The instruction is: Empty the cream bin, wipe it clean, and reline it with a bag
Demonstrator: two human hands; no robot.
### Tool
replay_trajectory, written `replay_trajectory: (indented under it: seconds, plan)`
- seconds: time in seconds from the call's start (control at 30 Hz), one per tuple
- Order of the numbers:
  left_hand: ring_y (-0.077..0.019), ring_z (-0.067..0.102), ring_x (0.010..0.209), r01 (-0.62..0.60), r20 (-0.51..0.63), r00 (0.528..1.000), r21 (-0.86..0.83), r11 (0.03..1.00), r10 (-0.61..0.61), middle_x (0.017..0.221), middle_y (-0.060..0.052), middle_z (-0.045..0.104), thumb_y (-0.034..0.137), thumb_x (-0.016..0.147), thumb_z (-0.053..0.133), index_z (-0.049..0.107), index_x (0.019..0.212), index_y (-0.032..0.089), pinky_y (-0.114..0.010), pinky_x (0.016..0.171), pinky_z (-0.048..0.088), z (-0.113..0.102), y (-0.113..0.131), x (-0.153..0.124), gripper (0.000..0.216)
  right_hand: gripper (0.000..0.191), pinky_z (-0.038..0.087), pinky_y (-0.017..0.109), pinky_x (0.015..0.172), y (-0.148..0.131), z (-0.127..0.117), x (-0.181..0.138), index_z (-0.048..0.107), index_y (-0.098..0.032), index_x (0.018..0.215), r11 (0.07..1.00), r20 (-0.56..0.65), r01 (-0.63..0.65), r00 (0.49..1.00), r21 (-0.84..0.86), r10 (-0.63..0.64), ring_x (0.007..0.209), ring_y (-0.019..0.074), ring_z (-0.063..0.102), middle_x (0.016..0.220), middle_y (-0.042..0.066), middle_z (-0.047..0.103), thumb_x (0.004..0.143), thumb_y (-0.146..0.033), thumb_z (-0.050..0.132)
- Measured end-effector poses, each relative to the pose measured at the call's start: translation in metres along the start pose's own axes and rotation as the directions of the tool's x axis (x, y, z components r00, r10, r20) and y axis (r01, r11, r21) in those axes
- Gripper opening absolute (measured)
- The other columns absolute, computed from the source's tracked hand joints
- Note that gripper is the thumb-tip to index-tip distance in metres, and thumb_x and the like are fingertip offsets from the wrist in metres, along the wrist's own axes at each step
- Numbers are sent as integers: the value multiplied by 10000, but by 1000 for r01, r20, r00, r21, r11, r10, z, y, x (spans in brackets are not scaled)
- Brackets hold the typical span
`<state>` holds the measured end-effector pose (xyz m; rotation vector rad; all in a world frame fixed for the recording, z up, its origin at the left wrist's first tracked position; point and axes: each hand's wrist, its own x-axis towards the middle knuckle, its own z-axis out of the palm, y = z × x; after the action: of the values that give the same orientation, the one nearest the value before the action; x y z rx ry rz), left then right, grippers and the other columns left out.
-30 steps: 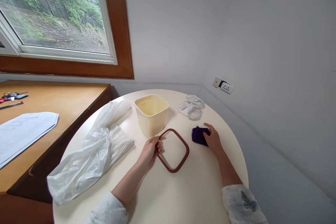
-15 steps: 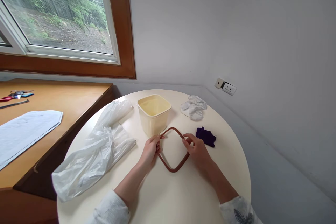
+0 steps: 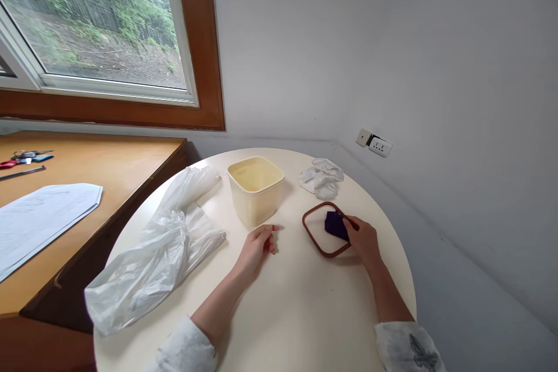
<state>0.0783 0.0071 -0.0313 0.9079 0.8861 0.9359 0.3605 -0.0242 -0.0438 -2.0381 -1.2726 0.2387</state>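
Observation:
A brown lid with a clear centre (image 3: 314, 235) lies on the round cream table (image 3: 283, 314), over a small dark purple cloth (image 3: 335, 224). My right hand (image 3: 363, 239) grips the lid's right edge, fingers closed on its rim. My left hand (image 3: 258, 244) rests on the table just in front of the cream square tub (image 3: 255, 188), fingers loosely curled and holding nothing. The tub stands open and looks empty.
A crumpled clear plastic bag (image 3: 157, 247) sprawls over the table's left side. A small white crumpled wrapper (image 3: 321, 177) lies behind the lid. A wooden desk (image 3: 108, 168) at the left carries papers (image 3: 39, 218) and keys (image 3: 24, 157). A wall socket (image 3: 378, 146) sits at the right.
My right hand left the purple cloth, took the lid's right side and carried it rightward over the cloth. My left hand let go of the lid and stayed near the tub.

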Motion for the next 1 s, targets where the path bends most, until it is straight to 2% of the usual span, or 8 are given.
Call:
replay_trajectory:
  seconds: [0.23,0.5,0.7,0.83,0.87,0.9,0.97,1.0]
  plan:
    - [-76,397,524,-31,37,999,54,998,29,604,41,401,310,781,484,575,868,111,-236,549,386,-2,-4,2,235,395,456,340,666,28,-7,14,681,-219,986,973,-26,-151,989,-176,149,823,248,611,931,92,675,812,-422,389]
    - [-68,373,392,-80,139,989,274,958,43,433,73,381,227,722,488,575,741,137,-209,443,320,-1,-3,-4,127,424,382,456,892,31,-6,12,659,-166,1052,949,-135,-184,979,-254,154,1078,332,496,1155,156,548,781,-358,397]
    - [-81,417,416,-145,109,988,447,883,107,454,58,422,286,769,473,546,690,157,-210,450,349,-2,23,-28,168,366,411,480,869,40,2,13,667,-233,992,964,-188,-137,978,-227,95,1063,330,492,1099,112,544,763,-352,408]
    - [-91,466,477,-202,49,976,550,810,210,525,48,429,302,802,464,549,728,162,-207,477,385,-28,53,-48,180,338,405,497,866,37,5,10,666,-236,951,979,-181,-80,982,-189,45,1072,344,471,1086,109,544,759,-349,411]
    - [-97,490,509,-213,49,972,601,770,231,565,36,461,265,809,454,565,769,162,-210,500,403,-39,63,-51,157,335,403,496,866,35,6,8,665,-234,941,981,-193,-65,981,-184,29,1073,344,469,1083,109,545,759,-345,408]
    - [-103,519,550,-229,71,961,744,627,267,615,22,499,202,823,399,572,852,167,-211,534,427,-51,74,-54,179,334,404,492,862,33,6,7,665,-230,933,983,-207,-49,978,-178,11,1067,341,470,1078,110,546,758,-342,404]
    - [-112,552,664,-184,123,937,970,161,328,740,-10,553,34,768,326,561,1012,179,-213,622,446,-79,98,-54,369,335,410,477,849,28,7,5,665,-218,917,986,-241,-8,970,-164,-32,1041,329,482,1061,113,551,756,-336,396]
    - [-125,559,725,-154,119,937,985,82,330,834,-38,572,-20,721,329,561,1054,172,-225,659,445,-93,110,-54,449,335,411,468,848,25,8,4,667,-209,904,988,-264,20,963,-155,-61,1026,321,489,1046,114,555,754,-330,393]
